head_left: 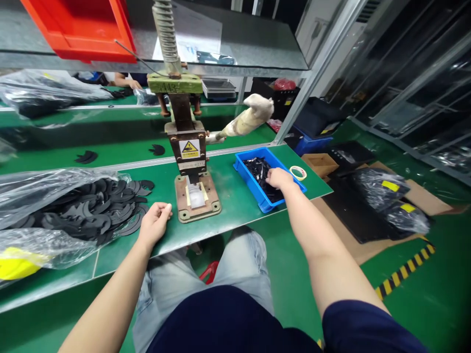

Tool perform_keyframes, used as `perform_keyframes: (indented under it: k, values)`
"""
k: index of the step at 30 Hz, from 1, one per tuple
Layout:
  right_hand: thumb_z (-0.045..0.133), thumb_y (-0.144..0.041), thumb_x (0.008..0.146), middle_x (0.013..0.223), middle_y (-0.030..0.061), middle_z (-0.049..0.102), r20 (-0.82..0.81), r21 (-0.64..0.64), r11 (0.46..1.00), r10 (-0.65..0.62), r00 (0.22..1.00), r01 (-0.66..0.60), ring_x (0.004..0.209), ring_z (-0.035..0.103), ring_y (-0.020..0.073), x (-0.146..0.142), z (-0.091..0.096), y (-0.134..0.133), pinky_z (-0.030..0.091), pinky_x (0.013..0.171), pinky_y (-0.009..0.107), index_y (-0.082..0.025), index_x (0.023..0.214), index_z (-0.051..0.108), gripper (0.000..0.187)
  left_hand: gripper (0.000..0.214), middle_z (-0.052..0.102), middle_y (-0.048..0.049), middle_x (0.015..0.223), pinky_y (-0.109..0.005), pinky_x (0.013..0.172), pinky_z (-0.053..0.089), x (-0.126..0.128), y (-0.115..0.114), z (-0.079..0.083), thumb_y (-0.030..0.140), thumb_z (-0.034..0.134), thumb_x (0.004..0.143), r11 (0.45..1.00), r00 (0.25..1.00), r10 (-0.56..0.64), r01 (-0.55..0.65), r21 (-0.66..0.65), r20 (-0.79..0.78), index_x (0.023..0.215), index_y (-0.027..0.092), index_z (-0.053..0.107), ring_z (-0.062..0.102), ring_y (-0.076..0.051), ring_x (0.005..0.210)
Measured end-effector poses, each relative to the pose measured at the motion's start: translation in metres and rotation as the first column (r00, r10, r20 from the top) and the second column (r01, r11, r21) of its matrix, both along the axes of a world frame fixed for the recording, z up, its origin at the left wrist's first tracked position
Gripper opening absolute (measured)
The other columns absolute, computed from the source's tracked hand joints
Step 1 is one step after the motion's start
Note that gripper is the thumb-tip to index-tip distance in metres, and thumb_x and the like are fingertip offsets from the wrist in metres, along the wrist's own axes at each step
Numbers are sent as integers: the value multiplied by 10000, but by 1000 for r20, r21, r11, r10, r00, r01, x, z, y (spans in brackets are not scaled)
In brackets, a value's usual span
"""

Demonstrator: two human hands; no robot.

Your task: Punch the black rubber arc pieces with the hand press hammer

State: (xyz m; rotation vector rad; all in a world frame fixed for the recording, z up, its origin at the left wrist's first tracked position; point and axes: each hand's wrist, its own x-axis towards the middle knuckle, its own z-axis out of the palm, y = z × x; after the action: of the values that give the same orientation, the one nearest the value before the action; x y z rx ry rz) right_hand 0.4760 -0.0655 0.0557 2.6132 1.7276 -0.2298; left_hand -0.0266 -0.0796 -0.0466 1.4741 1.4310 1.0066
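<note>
Hands work on either side of a small hand press (pixel 191 162) that stands on a green table (pixel 235 191). The right hand (pixel 280 178) reaches into a blue tray (pixel 247 180) at the table's right end, its fingers curled down among the small black pieces (pixel 259 169) lying inside; whether it has closed on any piece cannot be told, since the fingertips are hidden. The left hand (pixel 154 223) rests near the table's front edge, just left of the press base (pixel 197 197), loosely curled with thumb and fingertips pinched together; anything between them is too small to make out.

Beside the left hand, a pile of flat black crescent-shaped parts (pixel 106 208) spreads over the table, partly under a clear plastic bag (pixel 44 189). A second bag with something yellow (pixel 16 260) inside lies at the near left corner. The press has a brown upright body with a yellow warning label (pixel 190 147), a coiled spring (pixel 166 29) at the top, and a handle wrapped in pale cloth (pixel 248 117) sticking out to the right. A roll of tape (pixel 298 172) sits just beyond the blue tray. Overhead, a red bin (pixel 79 27) rests on a shelf. Cardboard (pixel 362 247) and dark plastic bags (pixel 390 198) lie on the green floor to the right. The person wears light jeans (pixel 239 264).
</note>
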Motion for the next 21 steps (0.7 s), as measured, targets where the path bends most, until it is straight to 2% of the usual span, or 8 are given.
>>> perform_keyframes:
  k: [2, 5, 9, 12, 14, 16, 18, 21]
  values:
    - [667, -485, 991, 1306, 117, 709, -59, 123, 991, -43, 997, 50, 1174, 693, 213, 0, 8, -5, 616, 1045, 452, -165, 1288, 671, 436, 412, 695, -10, 760, -279, 690, 525, 0, 1, -2, 622, 718, 886, 999, 998, 15, -17, 31, 55, 955, 222, 648, 637, -164, 689]
    - [640, -402, 966, 1128, 156, 771, -192, 323, 940, -50, 980, 111, 1048, 720, 245, -8, 17, -13, 590, 1016, 462, -125, 1190, 717, 365, 468, 682, -6, 735, -267, 653, 506, -2, 4, -7, 672, 725, 881, 996, 989, 45, -55, 73, 138, 936, 214, 645, 616, -146, 640]
    - [530, -399, 991, 1149, 136, 786, -401, 534, 841, 162, 902, 86, 986, 732, 227, -55, 12, -41, 596, 994, 448, -167, 1258, 726, 404, 435, 667, -1, 759, -257, 646, 500, -4, 3, -6, 637, 726, 919, 985, 981, 79, -104, 138, 180, 949, 212, 642, 604, -129, 640]
    - [570, -499, 995, 1118, 92, 807, -566, 574, 818, 370, 737, 29, 861, 747, 180, -116, -8, -74, 641, 874, 392, -220, 1258, 749, 423, 334, 670, -8, 823, -263, 688, 516, 3, -13, 6, 540, 711, 976, 956, 985, 86, -123, 266, 147, 983, 210, 662, 620, -131, 703]
    - [610, -539, 989, 1024, 68, 821, -668, 556, 831, 462, 583, -21, 804, 760, 158, -159, -25, -96, 657, 811, 353, -231, 1224, 763, 417, 236, 687, -20, 885, -273, 728, 530, 14, -31, 18, 444, 715, 1000, 919, 996, 13, -48, 390, 92, 1028, 211, 695, 638, -135, 764]
    - [635, -545, 987, 957, 55, 820, -747, 535, 844, 499, 439, -48, 796, 772, 150, -194, -39, -112, 664, 784, 327, -227, 1198, 760, 402, 185, 705, -32, 946, -278, 734, 540, 27, -50, 31, 359, 727, 1002, 867, 991, -133, 99, 489, 35, 1119, 217, 718, 647, -135, 791]
    - [654, -535, 986, 934, 49, 816, -801, 517, 855, 503, 323, -49, 814, 784, 148, -218, -48, -124, 668, 782, 313, -221, 1178, 747, 380, 247, 717, -43, 991, -278, 708, 546, 40, -66, 42, 308, 733, 1001, 809, 962, -273, 229, 542, 1, 1233, 226, 708, 650, -132, 784]
    - [673, -518, 983, 930, 45, 812, -847, 495, 868, 491, 205, -36, 819, 789, 143, -233, -52, -132, 670, 780, 302, -222, 1160, 733, 350, 283, 711, -45, 987, -279, 688, 549, 51, -80, 52, 256, 745, 993, 750, 930, -366, 316, 581, -33, 1272, 233, 700, 644, -132, 775]
